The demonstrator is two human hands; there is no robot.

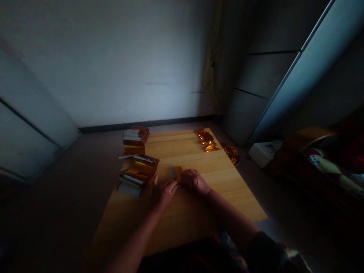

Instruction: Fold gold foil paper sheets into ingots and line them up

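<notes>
A small sheet of amber-orange film with a whitish part (178,171) lies on the wooden table between my hands. My left hand (165,191) is at its near left edge, fingertips pinched on it, one finger sticking out apart. Curled closed, my right hand (195,181) grips the right side of the same sheet; its fingertips are mostly hidden. Just left of my left hand rests a stack of curled amber film sheets with white strips (140,168). Behind that stack is another bundle of the same kind (135,138).
Shiny crumpled orange film pieces (207,141) lie at the table's far right corner. More shiny film (231,152) is in a heap beyond the right edge, lower down. A white box (263,152) and a wooden armrest (315,134) stand to the right. A wall (136,68) rises behind the table (227,189).
</notes>
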